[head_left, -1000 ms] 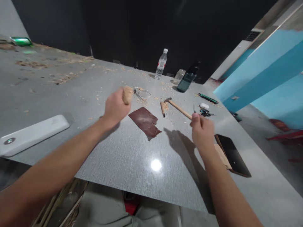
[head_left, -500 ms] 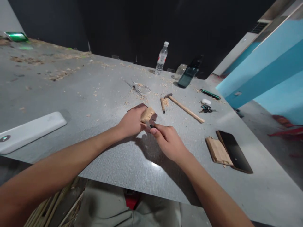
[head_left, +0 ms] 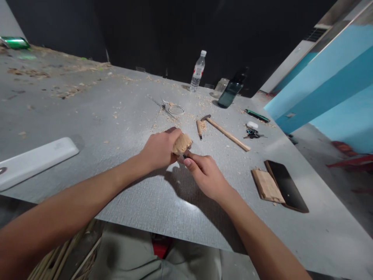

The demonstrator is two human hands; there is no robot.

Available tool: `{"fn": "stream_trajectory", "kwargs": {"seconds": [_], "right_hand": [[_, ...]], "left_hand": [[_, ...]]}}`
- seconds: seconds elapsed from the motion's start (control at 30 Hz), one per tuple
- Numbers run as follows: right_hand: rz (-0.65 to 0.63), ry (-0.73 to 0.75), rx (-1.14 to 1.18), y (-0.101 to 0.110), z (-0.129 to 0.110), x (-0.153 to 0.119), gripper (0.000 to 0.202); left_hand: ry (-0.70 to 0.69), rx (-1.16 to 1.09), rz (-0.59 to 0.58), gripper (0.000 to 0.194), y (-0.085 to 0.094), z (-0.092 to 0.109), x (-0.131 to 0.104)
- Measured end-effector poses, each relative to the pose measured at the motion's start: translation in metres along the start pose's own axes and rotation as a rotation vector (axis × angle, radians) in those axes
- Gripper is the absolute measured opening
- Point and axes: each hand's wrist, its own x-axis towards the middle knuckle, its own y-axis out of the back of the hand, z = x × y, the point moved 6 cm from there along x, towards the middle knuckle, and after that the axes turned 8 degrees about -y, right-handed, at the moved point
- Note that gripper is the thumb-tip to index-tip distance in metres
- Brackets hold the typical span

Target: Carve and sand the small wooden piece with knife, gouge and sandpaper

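Observation:
My left hand [head_left: 161,149] is wrapped around a small pale wooden block [head_left: 182,144], with the thumb along its upper side. Bits of a dark brown sheet [head_left: 171,130] show beside the block, mostly hidden by that hand. My right hand [head_left: 205,173] grips a small knife [head_left: 183,156], its short blade against the near lower edge of the block. Most of the knife's handle is covered by the fingers. A hammer [head_left: 225,133] and a short wooden-handled tool [head_left: 199,129] lie beyond my hands.
A wooden piece [head_left: 267,186] rests against a phone [head_left: 287,186] on the right. A clear bottle [head_left: 197,72], a dark bottle [head_left: 231,91] and a glass jar [head_left: 220,86] stand at the back. Keys [head_left: 253,133] lie to the right, a white case [head_left: 37,161] to the left. Shavings are scattered around.
The block has turned slightly in my left hand, so more of its pale upper face shows and less of the brown sheet. The blade stays by its lower edge.

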Motion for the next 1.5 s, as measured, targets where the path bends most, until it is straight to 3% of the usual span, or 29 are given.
{"fn": "stream_trajectory", "kwargs": {"seconds": [0.23, 0.47, 0.63, 0.83, 0.93, 1.0, 1.07, 1.13, 1.2, 1.37, 1.5], "right_hand": [[0.001, 0.005, 0.004, 0.000, 0.000, -0.001, 0.066], [0.012, -0.009, -0.062, 0.002, 0.000, -0.001, 0.061], [0.050, -0.003, -0.179, 0.016, 0.015, 0.002, 0.056], [0.215, -0.009, -0.433, 0.029, 0.027, 0.008, 0.057], [0.297, -0.057, -0.483, 0.040, 0.038, 0.010, 0.057], [0.451, -0.162, -0.438, 0.061, 0.054, 0.008, 0.056], [0.661, -0.261, -0.357, 0.084, 0.069, 0.003, 0.057], [0.759, -0.229, -0.266, 0.093, 0.071, 0.000, 0.061], [0.639, -0.155, -0.130, 0.079, 0.061, 0.004, 0.065], [0.195, 0.024, 0.133, 0.012, 0.012, 0.008, 0.063], [0.056, 0.013, 0.204, -0.007, 0.005, 0.005, 0.063]], "left_hand": [[-0.019, 0.107, -0.023, 0.040, 0.000, 0.000, -0.001], [-0.030, 0.034, -0.007, 0.042, 0.002, 0.001, -0.002], [-0.016, -0.097, 0.031, 0.041, -0.003, 0.000, 0.000], [0.138, -0.285, 0.076, 0.045, -0.012, 0.002, 0.006], [0.138, -0.382, 0.050, 0.027, -0.018, 0.000, 0.007], [0.129, -0.441, 0.055, 0.014, -0.020, -0.006, 0.007], [0.139, -0.510, 0.069, 0.018, -0.024, -0.015, 0.007], [0.164, -0.601, 0.069, 0.023, -0.029, -0.022, 0.008], [0.172, -0.682, 0.072, 0.022, -0.032, -0.025, 0.009], [0.102, -0.867, 0.033, 0.013, -0.033, -0.015, 0.010], [0.001, -0.892, -0.030, 0.013, -0.032, -0.005, 0.009]]}}
